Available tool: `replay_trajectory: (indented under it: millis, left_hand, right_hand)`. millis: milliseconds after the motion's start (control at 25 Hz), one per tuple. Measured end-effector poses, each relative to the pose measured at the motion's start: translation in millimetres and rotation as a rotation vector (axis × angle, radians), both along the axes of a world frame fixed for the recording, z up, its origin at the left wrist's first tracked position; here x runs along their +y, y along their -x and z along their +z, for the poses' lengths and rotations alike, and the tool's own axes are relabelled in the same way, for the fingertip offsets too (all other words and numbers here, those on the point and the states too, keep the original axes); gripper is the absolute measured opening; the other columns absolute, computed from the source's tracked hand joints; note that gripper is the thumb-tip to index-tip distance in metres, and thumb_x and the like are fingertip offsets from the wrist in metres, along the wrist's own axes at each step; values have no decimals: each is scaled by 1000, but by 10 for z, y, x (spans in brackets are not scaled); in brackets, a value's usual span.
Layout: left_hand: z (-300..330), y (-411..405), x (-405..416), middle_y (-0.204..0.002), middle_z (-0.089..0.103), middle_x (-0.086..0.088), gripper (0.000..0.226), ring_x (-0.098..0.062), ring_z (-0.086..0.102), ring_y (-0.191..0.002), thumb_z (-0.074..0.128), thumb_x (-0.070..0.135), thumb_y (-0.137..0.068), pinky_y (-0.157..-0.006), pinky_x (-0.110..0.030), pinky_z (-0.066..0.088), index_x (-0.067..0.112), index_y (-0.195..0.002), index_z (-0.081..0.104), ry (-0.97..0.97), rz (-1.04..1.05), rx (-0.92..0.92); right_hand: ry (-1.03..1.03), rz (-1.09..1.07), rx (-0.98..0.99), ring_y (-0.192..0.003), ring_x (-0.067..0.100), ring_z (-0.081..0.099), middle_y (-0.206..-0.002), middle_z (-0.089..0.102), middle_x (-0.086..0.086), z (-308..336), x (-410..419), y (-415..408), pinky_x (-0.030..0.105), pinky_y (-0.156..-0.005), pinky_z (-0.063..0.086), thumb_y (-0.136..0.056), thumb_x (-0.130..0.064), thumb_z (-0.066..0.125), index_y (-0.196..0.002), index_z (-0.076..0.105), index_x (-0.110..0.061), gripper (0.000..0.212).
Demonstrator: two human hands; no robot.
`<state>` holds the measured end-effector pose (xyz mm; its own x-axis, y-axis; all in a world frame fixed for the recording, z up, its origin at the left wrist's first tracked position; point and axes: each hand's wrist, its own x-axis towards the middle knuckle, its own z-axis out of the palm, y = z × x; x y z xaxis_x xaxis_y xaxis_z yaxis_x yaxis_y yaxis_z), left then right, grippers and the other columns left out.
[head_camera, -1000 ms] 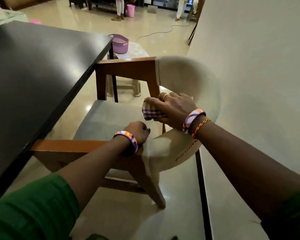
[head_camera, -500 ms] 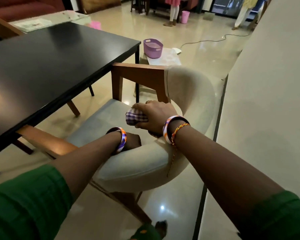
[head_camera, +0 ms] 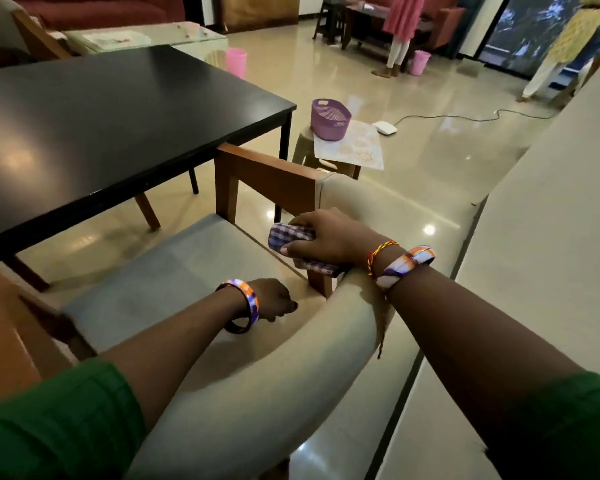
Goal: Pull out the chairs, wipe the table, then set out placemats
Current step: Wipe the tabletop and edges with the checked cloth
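A chair with wooden arms, a grey seat and a curved beige back stands beside the black table, its seat mostly out from under the table edge. My left hand grips the inside of the beige backrest low down, near the seat. My right hand rests on the top of the backrest and holds a folded purple checked cloth. Placemats lie on a low stool past the table corner, under a purple basket.
A beige wall runs close along the right of the chair. Another chair stands at the table's far left. A white cable crosses the glossy floor. Two people stand far back beside pink buckets.
The chair has slid back from the table towards me and the wall, showing more of its seat. Both hands keep their hold; the view has lifted and turned to take in more of the room.
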<state>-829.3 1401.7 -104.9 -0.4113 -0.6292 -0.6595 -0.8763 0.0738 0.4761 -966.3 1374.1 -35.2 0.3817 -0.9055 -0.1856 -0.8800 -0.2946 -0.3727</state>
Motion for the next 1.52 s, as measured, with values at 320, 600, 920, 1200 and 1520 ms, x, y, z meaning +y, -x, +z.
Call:
replay_trajectory:
  millis: [320, 600, 920, 1200, 1520]
  left_hand:
    - [-11, -289, -121, -115, 61, -16, 38, -25, 56, -88, 41, 30, -95, -63, -23, 43, 4, -118, 57, 74, 251, -83]
    - [268, 0, -540, -90, 68, -4, 30, -15, 63, -78, 36, 30, -97, -68, -26, 49, 13, -96, 60, 6, 848, 403]
    - [503, 625, -1128, -74, 69, -2, 35, -16, 65, -69, 50, 51, -86, -58, -27, 47, 20, -80, 63, 178, 1633, 897]
    - [920, 1032, -1683, -79, 71, -1, 23, -18, 65, -80, 60, 40, -83, -77, -35, 51, 18, -82, 66, 495, 1566, 814]
    - [1033, 1606, -2489, -87, 68, -3, 16, -17, 64, -82, 58, 22, -86, -74, -33, 51, 11, -97, 61, 380, 1656, 1177]
  right_hand:
    - [-322, 74, 62, -91, 18, 61, -106, 66, 6, -115, -578, 144, 25, -78, 48, -83, -54, 58, -118, 60, -12, 55]
    - [-506, 91, -215, -84, 15, 61, -107, 66, 10, -163, -880, 234, 25, -78, 48, -89, -47, 55, -109, 59, -13, 39]
    - [-780, 21, -788, -77, 2, 55, -86, 57, -10, -179, -1376, 335, 15, -59, 39, -100, -43, 31, -117, 54, -21, 36]
    - [-829, 190, -1089, -89, 8, 59, -118, 60, 6, 124, -2227, 855, 20, -76, 51, -94, -9, 49, -138, 42, -21, 46]
    - [-937, 29, -965, -98, 24, 63, -116, 60, 10, 101, -3225, 1405, 39, -78, 56, -76, -34, 73, -143, 25, -14, 85]
